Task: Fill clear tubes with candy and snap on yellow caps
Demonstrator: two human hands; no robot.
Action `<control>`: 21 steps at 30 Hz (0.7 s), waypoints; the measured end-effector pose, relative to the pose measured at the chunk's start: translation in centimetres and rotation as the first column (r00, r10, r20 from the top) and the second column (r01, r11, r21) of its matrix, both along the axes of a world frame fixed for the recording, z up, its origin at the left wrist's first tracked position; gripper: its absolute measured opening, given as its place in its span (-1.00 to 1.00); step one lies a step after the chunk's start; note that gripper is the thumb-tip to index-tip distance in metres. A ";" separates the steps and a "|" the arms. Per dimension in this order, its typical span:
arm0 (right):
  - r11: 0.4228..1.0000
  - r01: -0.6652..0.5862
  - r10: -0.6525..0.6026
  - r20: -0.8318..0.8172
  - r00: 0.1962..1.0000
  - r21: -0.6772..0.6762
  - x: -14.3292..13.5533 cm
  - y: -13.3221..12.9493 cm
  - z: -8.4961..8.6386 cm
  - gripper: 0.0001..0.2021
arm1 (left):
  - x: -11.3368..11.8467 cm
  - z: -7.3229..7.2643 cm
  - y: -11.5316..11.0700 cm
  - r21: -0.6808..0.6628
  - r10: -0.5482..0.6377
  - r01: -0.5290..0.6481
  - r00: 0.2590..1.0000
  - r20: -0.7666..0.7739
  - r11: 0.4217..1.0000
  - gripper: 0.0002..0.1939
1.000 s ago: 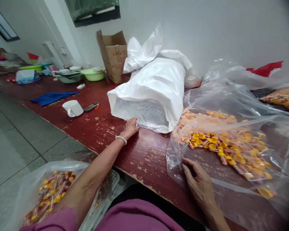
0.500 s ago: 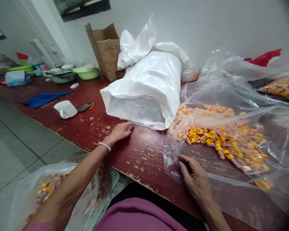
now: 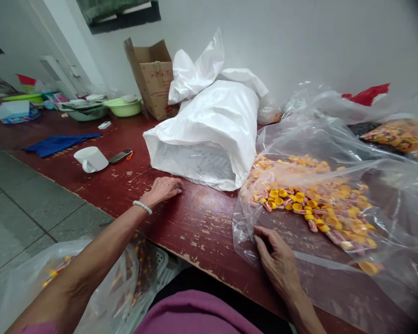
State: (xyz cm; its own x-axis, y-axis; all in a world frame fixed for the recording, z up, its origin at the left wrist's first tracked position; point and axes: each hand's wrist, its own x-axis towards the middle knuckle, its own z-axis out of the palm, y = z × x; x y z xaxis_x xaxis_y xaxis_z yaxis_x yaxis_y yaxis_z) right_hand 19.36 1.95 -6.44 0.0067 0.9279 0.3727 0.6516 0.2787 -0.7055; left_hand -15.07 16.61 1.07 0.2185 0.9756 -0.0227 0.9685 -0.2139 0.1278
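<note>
My left hand (image 3: pixel 164 189), with a beaded bracelet at the wrist, is on the red table in front of a white sack (image 3: pixel 212 120). Its fingers are curled, and whatever they hold, if anything, is hidden. Clear tube-like pieces (image 3: pixel 198 160) show in the sack's mouth. On the right, my right hand (image 3: pixel 273 253) pinches the near edge of a large clear plastic bag (image 3: pixel 245 227). Inside that bag lie many small pieces with yellow caps (image 3: pixel 311 204) and red-and-white bodies.
Left on the table (image 3: pixel 202 222) are a white mug (image 3: pixel 91 160), a phone-like device (image 3: pixel 121 156) and a blue cloth (image 3: pixel 59 144). A cardboard box (image 3: pixel 157 86) and green basins (image 3: pixel 123 107) stand behind. Below the table edge is another clear bag (image 3: pixel 55 255).
My left hand has drawn back slightly to the left and its fingers have curled; the dark object at its fingertips no longer shows. The view has shifted a little.
</note>
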 end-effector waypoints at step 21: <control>1.000 0.014 -0.014 -0.003 1.000 -0.019 -0.1 0.2 0.3 -0.79 | -1.7 -2.0 8.9 0.180 -0.090 0.064 0.987 0.136 0.982 -0.61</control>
State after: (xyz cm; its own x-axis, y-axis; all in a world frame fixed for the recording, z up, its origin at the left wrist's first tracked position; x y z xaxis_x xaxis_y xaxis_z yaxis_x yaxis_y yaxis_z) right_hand 19.23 2.12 -6.14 0.0214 0.9346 0.3551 0.6529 0.2559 -0.7129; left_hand -16.80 25.50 -0.95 0.2816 0.9418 0.1835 0.9227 -0.3183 0.2176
